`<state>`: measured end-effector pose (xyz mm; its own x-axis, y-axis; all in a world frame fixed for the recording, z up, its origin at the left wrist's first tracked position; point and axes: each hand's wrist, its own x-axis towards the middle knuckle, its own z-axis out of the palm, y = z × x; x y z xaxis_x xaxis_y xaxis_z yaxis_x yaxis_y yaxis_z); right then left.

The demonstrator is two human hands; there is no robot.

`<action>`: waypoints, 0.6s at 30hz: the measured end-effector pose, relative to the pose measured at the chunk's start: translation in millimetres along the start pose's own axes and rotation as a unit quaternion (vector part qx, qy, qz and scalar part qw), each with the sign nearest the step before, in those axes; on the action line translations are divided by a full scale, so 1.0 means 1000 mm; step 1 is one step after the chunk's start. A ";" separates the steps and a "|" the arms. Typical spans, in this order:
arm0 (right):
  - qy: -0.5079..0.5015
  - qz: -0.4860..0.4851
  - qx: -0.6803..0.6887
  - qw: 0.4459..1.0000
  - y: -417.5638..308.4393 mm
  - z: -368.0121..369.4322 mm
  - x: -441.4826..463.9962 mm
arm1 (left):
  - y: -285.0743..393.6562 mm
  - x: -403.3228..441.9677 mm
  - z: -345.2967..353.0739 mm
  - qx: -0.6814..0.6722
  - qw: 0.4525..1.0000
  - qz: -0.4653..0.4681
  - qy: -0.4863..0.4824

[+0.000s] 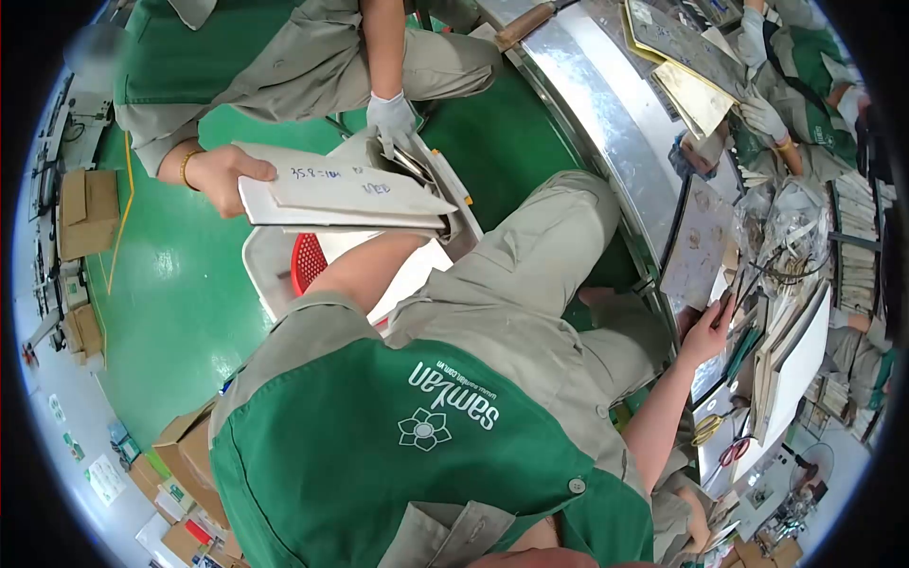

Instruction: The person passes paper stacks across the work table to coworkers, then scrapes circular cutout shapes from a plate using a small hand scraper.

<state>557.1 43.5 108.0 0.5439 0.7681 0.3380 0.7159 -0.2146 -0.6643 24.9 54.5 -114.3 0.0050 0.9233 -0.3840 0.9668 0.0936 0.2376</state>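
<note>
My left forearm reaches under a stack of white boards (360, 196) with blue handwriting, and the left hand itself is hidden behind it. A co-worker's bare hand (227, 178) and gloved hand (391, 118) hold these boards. At the metal table's edge, my right hand (704, 333) is closed, fingers bent around something dark and thin that I cannot make out. Beside it stands a speckled grey board (699, 241). A stack of pale boards (791, 364) leans to its right. Yellow-handled scissors (706, 429) and red-handled scissors (735, 451) lie nearer my body.
A white bin (265, 270) with a red perforated basket (307, 262) is under the co-worker's boards. A wooden-handled tool (525, 26) lies on the metal table (606, 95). Clear plastic bags (791, 222) sit to the right. Cardboard boxes (88, 213) stand on the green floor.
</note>
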 end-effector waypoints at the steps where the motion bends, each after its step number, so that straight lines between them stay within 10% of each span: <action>1: 0.000 0.000 0.000 1.000 -0.001 0.000 0.000 | -0.010 -0.002 -0.004 -0.004 1.000 -0.003 -0.002; 12: -0.003 0.007 0.011 1.000 0.000 0.000 0.000 | 0.004 0.017 -0.052 0.162 0.978 -0.002 -0.131; 18: -0.009 0.014 -0.011 1.000 0.008 0.000 0.001 | -0.017 -0.001 -0.026 0.251 0.963 0.090 0.022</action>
<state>563.9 42.8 103.1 0.5564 0.7720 0.3074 0.7101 -0.2496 -0.6584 1.8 61.6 -94.3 0.1847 0.9239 -0.3352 0.9529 -0.2519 -0.1691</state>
